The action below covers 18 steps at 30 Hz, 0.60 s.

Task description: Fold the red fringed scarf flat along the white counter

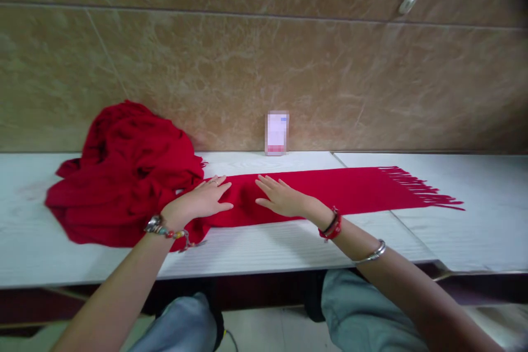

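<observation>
The left hand [208,198] and right hand [284,198] are lying open on the red scarf [330,190], apparently touching it. Crumpled red cloth [127,181] is bunching beside the left.

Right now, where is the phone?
In the head view, the phone stands upright against the tiled wall, near the middle, beyond the red scarf.
</observation>
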Available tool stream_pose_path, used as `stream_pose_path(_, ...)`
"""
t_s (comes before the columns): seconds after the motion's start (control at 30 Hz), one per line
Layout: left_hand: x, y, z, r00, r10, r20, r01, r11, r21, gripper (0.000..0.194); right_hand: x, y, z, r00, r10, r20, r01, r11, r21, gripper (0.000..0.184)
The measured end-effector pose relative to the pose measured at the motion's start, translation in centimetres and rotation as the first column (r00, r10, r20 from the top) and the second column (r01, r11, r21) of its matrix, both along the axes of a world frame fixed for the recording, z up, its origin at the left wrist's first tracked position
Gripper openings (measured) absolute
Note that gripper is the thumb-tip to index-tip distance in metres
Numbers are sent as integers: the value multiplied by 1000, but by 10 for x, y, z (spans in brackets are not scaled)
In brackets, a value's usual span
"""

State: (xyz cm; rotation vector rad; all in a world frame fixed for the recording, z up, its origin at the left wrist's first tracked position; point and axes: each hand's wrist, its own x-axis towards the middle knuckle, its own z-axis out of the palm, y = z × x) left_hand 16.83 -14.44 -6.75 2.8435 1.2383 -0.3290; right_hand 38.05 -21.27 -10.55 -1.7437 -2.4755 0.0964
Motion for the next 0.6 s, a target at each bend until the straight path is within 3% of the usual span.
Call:
stream_pose_path(0.13,-25,-1,-3,999,-16,-31,12,995,-101,67,-19,8,1,998,53,-41,-55,997,-56,66)
stream_pose_path(0.3,-42,-5,-4,1000,-11,-9,9,981,-193,85,-33,12,-1,995,95,-34,-99,978,-182,71)
stream_pose_path(0.4,-54,-6,1,1000,-13,23,17,983,-183,94,-34,14,1,994,110,-12,-110,972,-206,73)
stream_pose_path(0.5,-66,-6,6,998,59,9,-57,988,-141,97,-31,16,2,993,120,-1,-118,973,-198,72)
stream_pose_path(0.6,-79,-5,8,994,108,8,-107,993,-39,81,-30,17,2,992,127,15,-121,972,-200,72)
